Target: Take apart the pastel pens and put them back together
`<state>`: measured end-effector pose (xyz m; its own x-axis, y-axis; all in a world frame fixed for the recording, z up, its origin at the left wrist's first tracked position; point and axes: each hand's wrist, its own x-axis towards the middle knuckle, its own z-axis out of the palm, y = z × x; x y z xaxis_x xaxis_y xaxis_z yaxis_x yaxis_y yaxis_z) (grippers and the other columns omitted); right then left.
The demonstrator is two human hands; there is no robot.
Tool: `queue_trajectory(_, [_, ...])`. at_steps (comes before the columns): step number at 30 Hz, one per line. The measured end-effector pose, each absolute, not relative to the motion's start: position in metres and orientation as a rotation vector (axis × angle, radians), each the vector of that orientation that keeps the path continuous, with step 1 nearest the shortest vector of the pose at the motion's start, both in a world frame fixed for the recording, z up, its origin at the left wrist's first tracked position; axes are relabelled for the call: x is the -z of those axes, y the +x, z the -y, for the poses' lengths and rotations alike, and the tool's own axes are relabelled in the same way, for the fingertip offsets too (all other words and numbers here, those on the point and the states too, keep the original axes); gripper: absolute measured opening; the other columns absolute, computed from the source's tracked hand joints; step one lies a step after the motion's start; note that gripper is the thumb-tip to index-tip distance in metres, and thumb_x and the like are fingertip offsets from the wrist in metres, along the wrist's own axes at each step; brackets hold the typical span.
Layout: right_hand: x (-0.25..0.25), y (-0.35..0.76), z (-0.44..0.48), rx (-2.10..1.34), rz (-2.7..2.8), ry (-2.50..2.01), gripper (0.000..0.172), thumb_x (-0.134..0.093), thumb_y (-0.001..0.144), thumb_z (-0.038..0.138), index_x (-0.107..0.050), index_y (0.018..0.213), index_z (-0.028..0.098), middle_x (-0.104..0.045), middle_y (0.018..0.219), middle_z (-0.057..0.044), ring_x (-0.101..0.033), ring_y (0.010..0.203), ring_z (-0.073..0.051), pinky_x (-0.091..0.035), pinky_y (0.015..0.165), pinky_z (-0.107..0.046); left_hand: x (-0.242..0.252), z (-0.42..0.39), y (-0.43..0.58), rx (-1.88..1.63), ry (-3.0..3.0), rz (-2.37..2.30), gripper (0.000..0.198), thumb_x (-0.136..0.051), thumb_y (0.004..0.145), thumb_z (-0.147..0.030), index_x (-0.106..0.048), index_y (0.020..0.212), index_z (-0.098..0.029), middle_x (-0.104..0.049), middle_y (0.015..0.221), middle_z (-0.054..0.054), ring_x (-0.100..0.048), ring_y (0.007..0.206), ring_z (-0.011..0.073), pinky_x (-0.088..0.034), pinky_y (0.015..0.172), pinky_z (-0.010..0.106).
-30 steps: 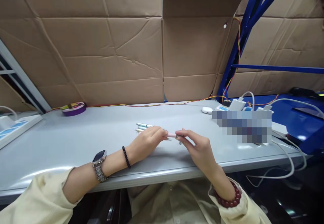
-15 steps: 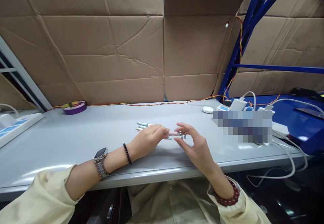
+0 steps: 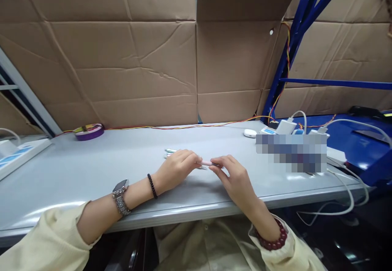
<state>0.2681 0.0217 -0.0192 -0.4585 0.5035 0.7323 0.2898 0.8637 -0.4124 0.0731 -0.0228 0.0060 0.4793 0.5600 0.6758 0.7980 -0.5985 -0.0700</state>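
My left hand rests on the grey table with its fingers pinched round a pink pen. My right hand meets it from the right, fingertips closed on the pen's metal end. Several other pens lie on the table just behind my left hand, partly hidden by it. A watch and a black bead bracelet are on my left wrist, a red bead bracelet on my right.
A purple round tin sits at the back left by the cardboard wall. White chargers with cables and a small white oval object lie at the back right. A blue rack stands right. A white power strip lies far left.
Half a second ago my right hand had opened and drawn off the pen's end; now its fingers have closed on that end again. My left hand has kept its hold.
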Motion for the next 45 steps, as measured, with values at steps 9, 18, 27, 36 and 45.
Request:
queue_trajectory(9, [0.016,0.266,-0.020,-0.267,2.203,-0.638,0.035,-0.036,0.095,0.033,-0.045,0.063,0.021,-0.045,0.057,0.001,-0.042,0.061,-0.017,-0.035,0.053,-0.027,-0.008,0.024,0.070,0.902,-2.301,0.950,0.013,-0.045,0.093,-0.016,-0.055,0.085,-0.017,-0.067,0.080,0.003,-0.059,0.073,0.0161,-0.043,0.065,0.027])
queue_trajectory(18, [0.013,0.270,-0.016,-0.410,2.134,-0.442,0.028,-0.040,0.094,0.032,-0.051,0.071,0.020,-0.049,0.063,0.000,-0.044,0.063,-0.015,-0.037,0.059,-0.027,-0.041,0.023,0.039,0.942,-2.101,0.850,0.030,-0.072,0.072,-0.042,-0.059,0.090,-0.022,-0.066,0.086,0.003,-0.058,0.085,0.0221,-0.042,0.079,0.038])
queue_trajectory(27, [0.014,0.263,-0.017,-0.265,2.347,-0.480,0.023,-0.044,0.092,0.028,-0.052,0.072,0.021,-0.053,0.065,-0.001,-0.047,0.065,-0.017,-0.039,0.059,-0.028,-0.035,0.012,0.055,2.446,-2.354,1.539,0.036,-0.068,0.077,-0.036,-0.047,0.100,-0.019,-0.058,0.080,-0.001,-0.054,0.046,0.0055,-0.042,0.040,0.015])
queue_trajectory(36, [0.013,0.266,-0.015,-0.347,2.265,-0.437,0.027,-0.039,0.094,0.035,-0.052,0.075,0.020,-0.057,0.070,-0.003,-0.048,0.069,-0.018,-0.041,0.063,-0.030,-0.038,0.013,0.059,2.940,-3.008,1.622,0.055,-0.037,0.081,-0.070,-0.041,0.067,-0.017,-0.046,0.061,-0.005,-0.046,0.031,0.0060,-0.031,0.030,0.017])
queue_trajectory(45, [0.012,0.268,-0.015,-0.470,2.055,-0.456,0.030,-0.032,0.095,0.032,-0.051,0.075,0.021,-0.056,0.071,-0.003,-0.049,0.073,-0.018,-0.042,0.065,-0.031,-0.052,0.018,0.029,3.236,-2.697,1.610,0.059,-0.032,0.077,-0.070,-0.034,0.053,-0.016,-0.034,0.053,-0.005,-0.034,0.030,0.0043,-0.028,0.033,0.018])
